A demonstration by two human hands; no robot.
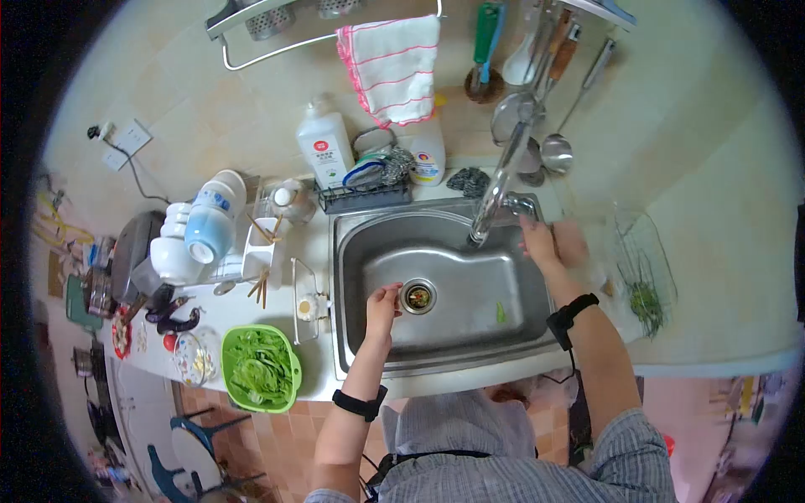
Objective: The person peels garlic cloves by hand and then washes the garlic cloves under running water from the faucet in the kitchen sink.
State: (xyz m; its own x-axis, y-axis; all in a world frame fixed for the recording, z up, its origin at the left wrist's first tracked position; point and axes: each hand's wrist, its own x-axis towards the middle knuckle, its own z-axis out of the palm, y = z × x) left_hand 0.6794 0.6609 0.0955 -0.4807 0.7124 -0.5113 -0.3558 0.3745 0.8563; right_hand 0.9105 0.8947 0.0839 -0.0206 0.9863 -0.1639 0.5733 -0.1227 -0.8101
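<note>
My left hand (383,308) is over the left part of the steel sink (453,327), beside the drain (418,297), with fingers slightly curled and apart and nothing in them. At the sink's right rim, my right hand (539,241) is raised just below the base of the faucet (506,172), its fingers spread; whether they touch the faucet handle (520,204) I cannot tell. Bits of food lie in the drain, and a green leaf piece (501,313) rests on the sink floor.
Left of the sink are a green basket (296,369) of leafy greens, a wire rack (295,285) and stacked bowls (210,233). Bottles (323,142) stand behind it. A clear container (667,268) with thin green stalks is on the right. Utensils (558,152) hang above.
</note>
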